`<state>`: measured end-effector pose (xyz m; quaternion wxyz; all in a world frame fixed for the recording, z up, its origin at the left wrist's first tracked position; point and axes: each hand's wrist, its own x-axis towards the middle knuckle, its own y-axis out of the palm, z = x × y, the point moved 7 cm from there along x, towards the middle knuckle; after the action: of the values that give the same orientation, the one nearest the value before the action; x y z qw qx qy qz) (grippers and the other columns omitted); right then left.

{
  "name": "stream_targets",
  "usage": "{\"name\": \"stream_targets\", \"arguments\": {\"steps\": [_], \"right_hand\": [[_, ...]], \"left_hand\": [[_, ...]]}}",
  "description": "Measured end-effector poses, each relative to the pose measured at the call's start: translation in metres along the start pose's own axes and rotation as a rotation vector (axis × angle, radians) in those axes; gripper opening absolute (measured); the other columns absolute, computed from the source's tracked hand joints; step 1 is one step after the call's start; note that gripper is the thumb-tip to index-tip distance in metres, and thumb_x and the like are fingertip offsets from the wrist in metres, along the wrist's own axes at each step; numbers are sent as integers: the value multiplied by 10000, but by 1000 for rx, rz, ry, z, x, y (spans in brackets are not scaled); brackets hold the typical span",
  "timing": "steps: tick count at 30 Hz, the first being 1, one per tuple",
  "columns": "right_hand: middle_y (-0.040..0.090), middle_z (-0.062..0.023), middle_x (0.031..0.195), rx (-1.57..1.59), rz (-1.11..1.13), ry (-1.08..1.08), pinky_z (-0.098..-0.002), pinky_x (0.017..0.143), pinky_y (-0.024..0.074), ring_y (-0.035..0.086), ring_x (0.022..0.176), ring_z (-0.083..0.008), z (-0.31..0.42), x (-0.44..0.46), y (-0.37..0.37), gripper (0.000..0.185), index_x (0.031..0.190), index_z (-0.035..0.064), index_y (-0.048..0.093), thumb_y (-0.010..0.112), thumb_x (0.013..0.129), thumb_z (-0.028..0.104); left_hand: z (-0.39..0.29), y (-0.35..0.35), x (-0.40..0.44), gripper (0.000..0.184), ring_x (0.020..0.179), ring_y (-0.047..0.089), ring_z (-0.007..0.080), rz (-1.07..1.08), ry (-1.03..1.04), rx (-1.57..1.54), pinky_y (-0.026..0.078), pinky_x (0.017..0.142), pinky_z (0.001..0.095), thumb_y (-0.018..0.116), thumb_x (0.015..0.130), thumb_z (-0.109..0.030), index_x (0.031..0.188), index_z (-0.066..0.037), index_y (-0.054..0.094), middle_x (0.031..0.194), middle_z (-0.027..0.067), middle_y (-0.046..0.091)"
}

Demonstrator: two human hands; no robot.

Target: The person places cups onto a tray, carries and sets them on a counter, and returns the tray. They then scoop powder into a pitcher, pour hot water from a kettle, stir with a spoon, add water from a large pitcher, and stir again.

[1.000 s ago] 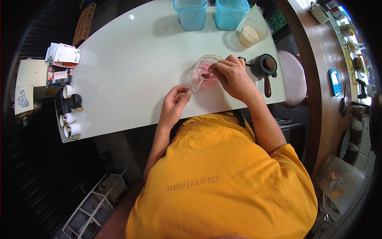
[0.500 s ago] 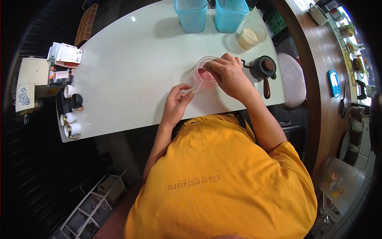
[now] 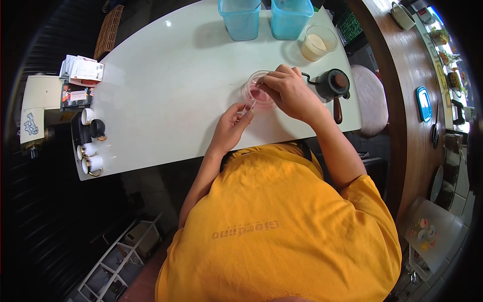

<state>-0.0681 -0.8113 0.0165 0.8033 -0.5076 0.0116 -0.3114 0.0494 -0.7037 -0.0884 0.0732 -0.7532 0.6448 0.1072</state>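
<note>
Gripping the clear jug by its handle, the left hand was found on the near side of the table, its thumb and forefinger drawn narrow. The jug was noted upright on the tabletop, right of centre and set in from the near edge, with pink contents visible through its open mouth. Its body was round; the longer axis, taken through body and handle, ran aslant, with the handle directed toward the near-left corner of the table.

The right hand was above the right side of the jug's mouth, palm down, with fingers bent and bunched together over the rim. Whether those fingertips held anything could not be determined, the hand itself obstructing the view.

Right of the right hand, near the table's right edge, a dark pot was recorded, its wooden handle pointing toward the near edge. Beyond the pot, toward the far right corner, a clear tub contained something cream-coloured. Two blue containers were positioned side by side to the left of that tub. White cups were observed at the near-left corner.
</note>
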Motion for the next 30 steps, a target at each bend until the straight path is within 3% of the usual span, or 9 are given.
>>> {"name": "stream_targets", "arguments": {"steps": [4,9,15,21,24,30], "right_hand": [[614,-20,872,-16,58,37,-368,788,380,527,881,-232,-1,0,1,89,931,94,643,609,856,126],[638,-18,881,-128,-64,37,-368,798,385,530,878,-246,-7,5,-4,90,913,99,652,606,839,119],[639,-17,867,79,-43,-35,-369,797,387,532,890,-244,-1,7,10,72,885,98,658,609,836,119],[622,-31,884,-61,72,34,-368,837,390,532,904,-255,-1,13,12,93,933,79,636,611,849,109],[614,-31,916,-131,-20,3,-387,798,394,529,918,-264,-2,19,11,103,939,95,636,601,845,118],[608,-29,921,-18,-4,11,-388,777,390,524,914,-267,-4,24,15,115,956,100,639,604,847,112]], "left_hand": [[-4,2,3,277,812,562,83,41,23,32,424,721,231,552,967,-274,1093,-29,588,931,13,634],[-3,-1,2,268,775,571,87,-1,52,-1,474,746,232,558,972,-243,1012,20,591,834,20,605],[2,-11,1,249,810,588,96,-35,53,27,456,739,244,538,978,-241,1024,-7,609,857,20,621],[3,-19,-4,247,808,588,100,-23,50,23,462,747,251,546,974,-235,1012,-2,618,848,26,624],[4,-22,-6,251,807,588,101,-38,46,25,463,747,251,547,974,-238,1003,0,620,847,29,625],[5,-27,-9,258,800,596,105,-71,57,14,473,739,252,560,969,-233,1015,13,620,855,38,633]]}}
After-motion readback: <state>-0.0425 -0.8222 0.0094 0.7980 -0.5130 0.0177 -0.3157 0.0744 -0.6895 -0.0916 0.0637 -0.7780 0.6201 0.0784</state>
